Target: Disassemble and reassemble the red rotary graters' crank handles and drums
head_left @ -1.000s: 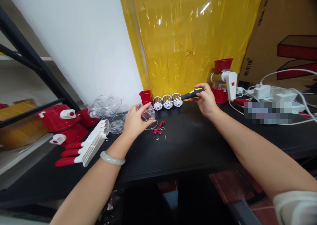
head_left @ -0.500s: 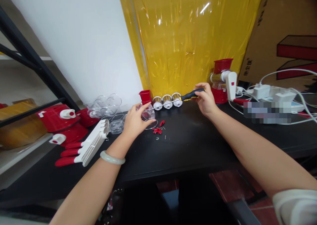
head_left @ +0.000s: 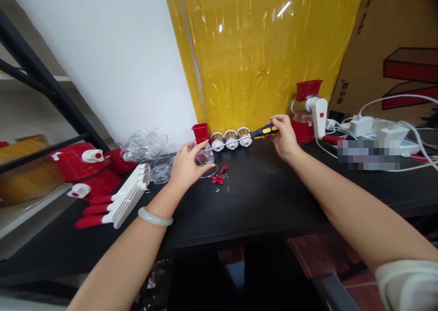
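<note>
My left hand (head_left: pixel 185 166) is wrapped round a clear plastic housing (head_left: pixel 206 156) with a red funnel top (head_left: pixel 200 132), steadying it on the black table (head_left: pixel 260 201). My right hand (head_left: pixel 284 137) grips the black-and-yellow handle of a screwdriver (head_left: pixel 263 130); its thin shaft runs left into the clear housing. Small red clips (head_left: pixel 217 178) and a few loose screws lie on the table just right of my left hand.
Three metal drum blades (head_left: pixel 231 139) line the back edge. An assembled red-and-white grater (head_left: pixel 307 110) stands at the right, with chargers and cables (head_left: pixel 372 128) beyond. At the left lie clear housings (head_left: pixel 145 145), white-and-red handles (head_left: pixel 126 197) and red bases (head_left: pixel 82 162).
Almost nothing has moved. My right hand has turned slightly on the screwdriver handle; my left hand keeps the clear housing in the same place.
</note>
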Available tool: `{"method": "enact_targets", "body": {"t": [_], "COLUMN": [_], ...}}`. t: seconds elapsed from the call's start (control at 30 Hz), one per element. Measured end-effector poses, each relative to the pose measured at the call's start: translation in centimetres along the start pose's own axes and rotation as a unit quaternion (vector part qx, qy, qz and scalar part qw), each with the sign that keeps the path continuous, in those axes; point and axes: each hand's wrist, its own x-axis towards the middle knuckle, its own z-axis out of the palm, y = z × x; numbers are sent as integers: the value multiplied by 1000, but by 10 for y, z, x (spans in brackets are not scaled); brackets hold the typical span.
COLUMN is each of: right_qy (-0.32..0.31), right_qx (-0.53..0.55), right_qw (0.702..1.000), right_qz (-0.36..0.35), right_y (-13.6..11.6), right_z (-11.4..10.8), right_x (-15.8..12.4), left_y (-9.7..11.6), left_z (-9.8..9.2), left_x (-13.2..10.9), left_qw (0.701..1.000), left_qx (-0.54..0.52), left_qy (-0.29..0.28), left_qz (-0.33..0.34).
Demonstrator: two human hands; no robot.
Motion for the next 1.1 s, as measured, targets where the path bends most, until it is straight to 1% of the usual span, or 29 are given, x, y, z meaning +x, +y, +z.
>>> {"method": "enact_targets", "body": {"t": [0.1, 0.17, 0.27, 0.33, 0.4, 0.47, 0.6, 0.67, 0.73, 0.8, 0.93, 1.0, 1.1], "right_qy": [19, 33, 35, 7, -20, -19, 20, 26, 29, 24, -26, -25, 2], "right_qx": [-69, -92, -44, 2, 19, -1, -93, -111, -90, -38, 56, 54, -20], "right_qw": [997, 995, 998, 1000, 1000, 1000, 995, 993, 995, 999, 998, 998, 1000], "right_qz": [-2, -1, 1, 4, 9, 8, -16, -30, -33, -20, 9, 12, 14], "right_y": [2, 4, 5, 5, 4, 3, 2, 2, 2, 2, -1, -2, -3], "right_z": [-2, -2, -1, 1, 2, 2, -1, -2, -1, 0, 1, 0, -3], "right_x": [3, 3, 3, 2, 1, 0, 0, 0, 1, 2, 3, 2, 2], "left_y": [0, 1, 1, 0, 0, -1, -1, 0, 0, 0, 0, 0, 0], "left_z": [0, -1, -1, -1, 0, 0, 0, 0, 0, 0, 0, 0, 0], "left_x": [0, 0, 0, 0, 0, 0, 0, 0, 0, 0, 0, 0, 0], "left_qw": [1000, 1000, 1000, 1000, 1000, 1000, 1000, 1000, 1000, 1000, 1000, 1000, 1000], "left_qx": [-2, -2, -2, -3, -4, -3, -4, -5, -4, -4, -2, -3, -4], "left_qy": [-3, -3, -2, -3, -3, -3, -3, -3, -3, -4, -5, -3, -2], "left_qz": [0, 1, -1, 0, 2, 2, 4, 3, 2, 0, -1, 1, 3]}}
